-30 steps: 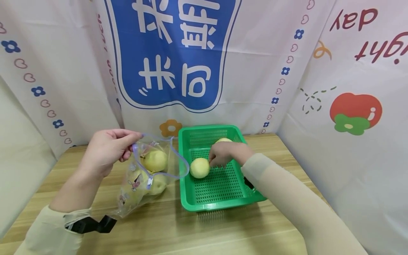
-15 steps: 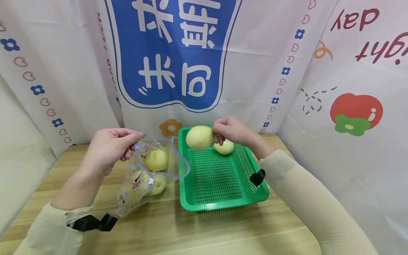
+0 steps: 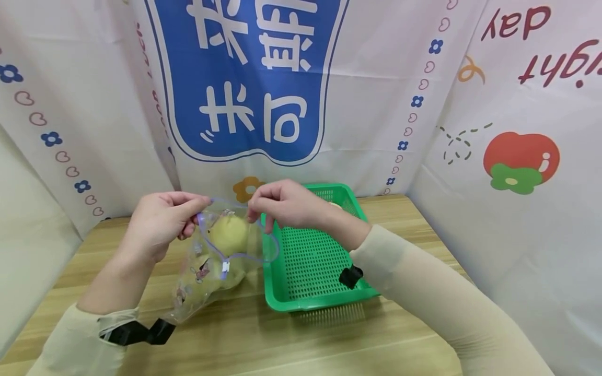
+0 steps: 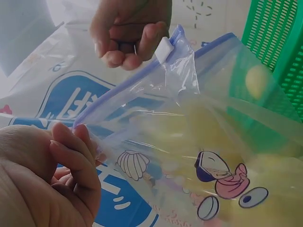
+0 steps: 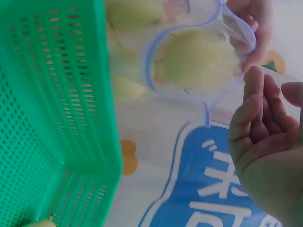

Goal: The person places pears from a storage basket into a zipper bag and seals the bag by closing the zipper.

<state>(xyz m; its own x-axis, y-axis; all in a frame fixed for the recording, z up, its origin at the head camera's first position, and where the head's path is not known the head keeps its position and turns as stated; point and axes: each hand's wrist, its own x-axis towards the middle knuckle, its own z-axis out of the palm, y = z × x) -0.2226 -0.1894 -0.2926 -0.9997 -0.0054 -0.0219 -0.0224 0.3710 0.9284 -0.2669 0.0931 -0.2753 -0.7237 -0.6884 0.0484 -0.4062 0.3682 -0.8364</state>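
Note:
My left hand (image 3: 162, 216) pinches the rim of a clear slider zip bag (image 3: 199, 271) with a purple edge and cartoon prints. Several yellow pears fill the bag; the topmost pear (image 3: 229, 235) lies just inside its gaping mouth, as the right wrist view also shows. Beside that mouth is my right hand (image 3: 282, 206), its fingers loosely curled with nothing between them. The bag's white slider (image 4: 164, 50) shows in the left wrist view. To the right stands a green plastic basket (image 3: 324, 304). One pear (image 4: 257, 81) remains visible in it, mostly hidden behind my right wrist in the head view.
The wood-grain table (image 3: 235, 344) carries both bag and basket. A printed white cloth (image 3: 376, 78) with a blue panel hangs behind them, and more cloth stands close on either side. Black wrist mounts (image 3: 141, 332) sit on both sleeves.
My right hand has lifted a pear from the basket, carried it left and let it go inside the bag. My left hand has kept its pinch on the rim.

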